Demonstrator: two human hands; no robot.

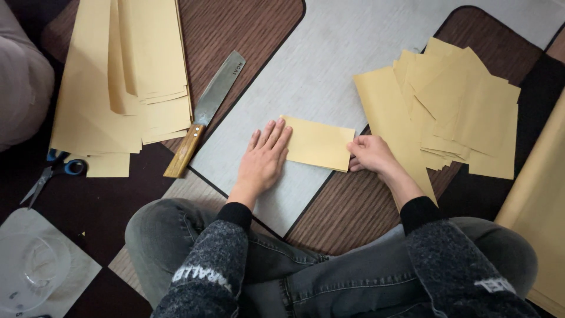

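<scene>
On the grey board (329, 76), left hand (263, 158) lies flat, fingers released, pressing a folded yellow sheet (318, 143); right hand (369, 154) pinches its right edge; knife (206, 112) lies far left.

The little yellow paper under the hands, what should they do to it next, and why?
Probably slide the left hand along the folded paper to press its crease flat. That hand already lies flat on the paper's left edge, the right hand pinches the right edge, and the paper lies on the grey board.
</scene>
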